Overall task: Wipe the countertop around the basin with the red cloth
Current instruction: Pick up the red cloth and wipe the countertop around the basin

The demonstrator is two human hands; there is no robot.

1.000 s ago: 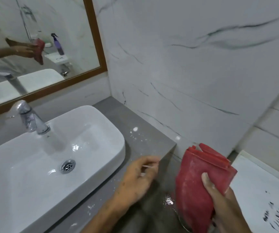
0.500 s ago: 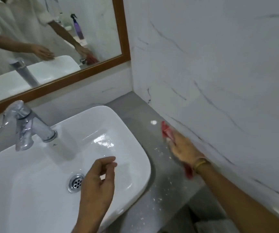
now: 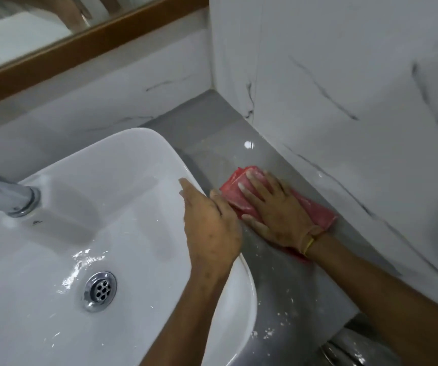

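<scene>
The red cloth point(image 3: 315, 211) lies folded on the grey countertop point(image 3: 212, 128), in the strip between the white basin point(image 3: 133, 159) and the marble side wall. My right hand point(image 3: 273, 207) presses flat on the cloth with fingers spread. My left hand point(image 3: 210, 223) rests on the basin's right rim, fingers together, its thumb near the cloth's edge. White specks dot the countertop nearer to me. Part of the cloth is hidden under my right palm.
A chrome tap point(image 3: 4, 196) reaches over the basin from the left, and a metal drain point(image 3: 100, 290) sits in the wet bowl. A wood-framed mirror point(image 3: 86, 40) hangs behind. The marble wall point(image 3: 344, 88) bounds the counter on the right.
My right hand has flattened onto the cloth and slid toward the basin. My left hand moved from above the bowl to the basin's right rim. The view tilted downward and closer.
</scene>
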